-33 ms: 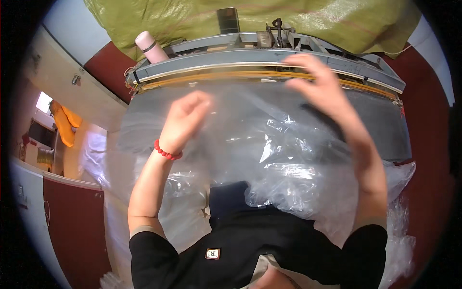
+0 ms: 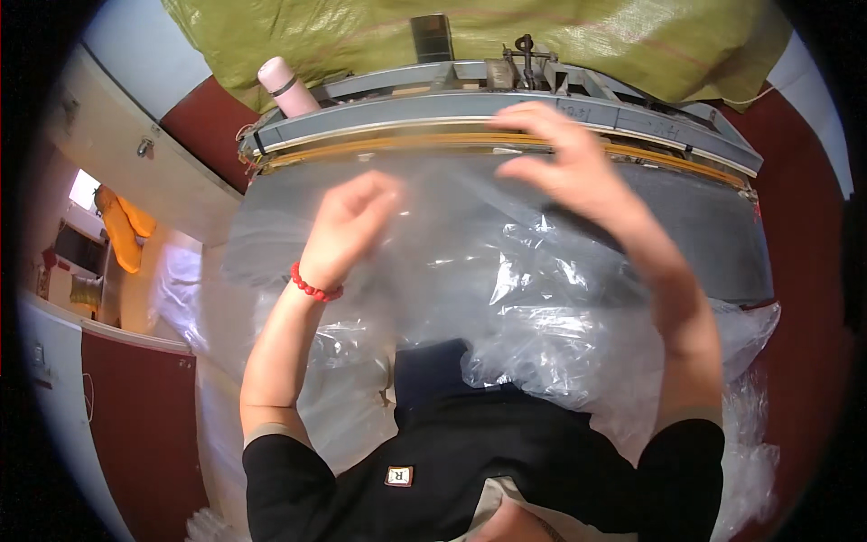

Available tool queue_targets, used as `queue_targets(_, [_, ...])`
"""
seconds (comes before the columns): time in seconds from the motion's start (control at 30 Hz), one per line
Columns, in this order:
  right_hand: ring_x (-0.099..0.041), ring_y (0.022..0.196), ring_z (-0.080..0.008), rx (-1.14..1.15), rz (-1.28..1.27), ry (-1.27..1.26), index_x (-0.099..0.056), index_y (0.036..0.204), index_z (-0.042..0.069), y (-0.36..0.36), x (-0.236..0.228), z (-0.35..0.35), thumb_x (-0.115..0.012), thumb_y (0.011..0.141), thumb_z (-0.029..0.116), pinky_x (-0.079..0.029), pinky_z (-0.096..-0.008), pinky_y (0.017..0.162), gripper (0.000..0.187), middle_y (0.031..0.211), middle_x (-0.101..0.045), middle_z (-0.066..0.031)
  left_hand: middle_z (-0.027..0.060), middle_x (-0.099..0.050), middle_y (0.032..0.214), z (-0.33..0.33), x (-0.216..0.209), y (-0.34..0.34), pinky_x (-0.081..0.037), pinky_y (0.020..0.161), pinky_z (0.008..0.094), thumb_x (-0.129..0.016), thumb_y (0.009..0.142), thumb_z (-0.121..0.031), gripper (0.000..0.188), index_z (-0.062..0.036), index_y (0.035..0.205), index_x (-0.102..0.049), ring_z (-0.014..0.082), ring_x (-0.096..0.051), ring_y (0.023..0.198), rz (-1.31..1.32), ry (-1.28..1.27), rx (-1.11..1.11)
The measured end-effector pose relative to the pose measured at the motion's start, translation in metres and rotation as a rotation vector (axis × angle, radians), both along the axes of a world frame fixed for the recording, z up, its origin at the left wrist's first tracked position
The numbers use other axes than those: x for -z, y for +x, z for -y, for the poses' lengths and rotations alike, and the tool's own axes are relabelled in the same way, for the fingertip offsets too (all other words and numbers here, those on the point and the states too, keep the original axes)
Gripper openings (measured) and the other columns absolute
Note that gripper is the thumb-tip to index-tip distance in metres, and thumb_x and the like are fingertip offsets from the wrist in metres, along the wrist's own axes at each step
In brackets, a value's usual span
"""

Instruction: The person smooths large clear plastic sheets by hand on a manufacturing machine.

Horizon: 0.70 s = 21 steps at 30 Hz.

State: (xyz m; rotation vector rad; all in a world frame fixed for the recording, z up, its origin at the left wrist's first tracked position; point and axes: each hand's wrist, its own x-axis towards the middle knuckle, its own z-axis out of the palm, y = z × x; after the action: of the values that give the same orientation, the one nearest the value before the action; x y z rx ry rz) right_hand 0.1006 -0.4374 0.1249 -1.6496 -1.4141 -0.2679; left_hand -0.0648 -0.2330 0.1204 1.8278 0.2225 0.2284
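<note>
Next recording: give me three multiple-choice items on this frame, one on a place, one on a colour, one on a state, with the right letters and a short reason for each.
1. Where does the pink cylindrical bottle stand?
A. behind the grey metal machine bar, upper left
B. in the right hand
C. on the person's lap

2. What colour is the bead bracelet on the left wrist?
A. blue
B. red
C. white

3. How is the right hand?
A. clenched around a tool
B. fingers spread over the clear plastic sheet
C. out of view

Answers: 1 A, the pink cylindrical bottle sits past the grey metal machine bar. 2 B, the bead bracelet below the left hand is red. 3 B, the right hand shows open fingers above the clear plastic sheet.
</note>
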Motion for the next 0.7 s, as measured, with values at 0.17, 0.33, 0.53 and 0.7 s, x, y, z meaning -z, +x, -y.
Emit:
queue_targets(0.17, [-0.053,0.072,-0.0087,-0.528,-0.465,0.018,-0.059,0.084,0.0,-0.038,0.015,-0.065,-0.055,0.078,0.005,-0.043,-0.0214,0.064,0.008,0.076,-0.058,-0.0012,-0.0026,-0.047,0.059,-0.007,-0.002,-0.009,-0.035,0.043,0.0197,-0.056,0.081,-0.012,0.01,-0.0018,0.079,-0.055,0.0041,-0.043,0.05,0.315,0.288,0.051])
queue_targets(0.33, [-0.043,0.06,-0.0004,-0.531,-0.923,-0.022,-0.058,0.085,0.006,-0.062,0.033,-0.073,-0.054,0.082,0.011,-0.034,-0.0153,0.05,0.007,0.069,-0.052,0.0048,0.0013,-0.048,0.062,-0.01,-0.008,-0.013,-0.037,0.045,0.0226,-0.062,0.071,0.001,0.009,-0.0022,0.07,-0.053,0.0092,-0.045,0.053,0.543,0.729,-0.117])
queue_targets(0.53, [-0.042,0.06,-0.0019,-0.363,-0.914,-0.032,-0.058,0.092,0.007,-0.036,0.059,-0.094,-0.052,0.083,0.021,-0.033,-0.0166,0.049,0.018,0.068,-0.05,0.0058,0.0101,-0.052,0.088,-0.007,0.025,0.026,-0.042,0.072,0.0354,-0.068,0.055,0.0,0.04,-0.0053,0.089,-0.049,0.0251,-0.052,0.085,0.746,1.102,-0.386])
queue_targets(0.7, [-0.046,0.064,-0.0076,0.385,-1.078,0.431,-0.054,0.1,0.008,0.068,0.089,0.001,-0.05,0.083,0.025,-0.038,-0.0214,0.055,0.024,0.077,-0.052,0.0017,0.0093,-0.054,0.087,-0.092,0.1,-0.022,-0.036,0.078,0.0382,-0.065,0.063,-0.008,0.026,-0.0057,0.085,-0.052,0.0263,-0.051,0.088,0.244,1.313,-0.425])
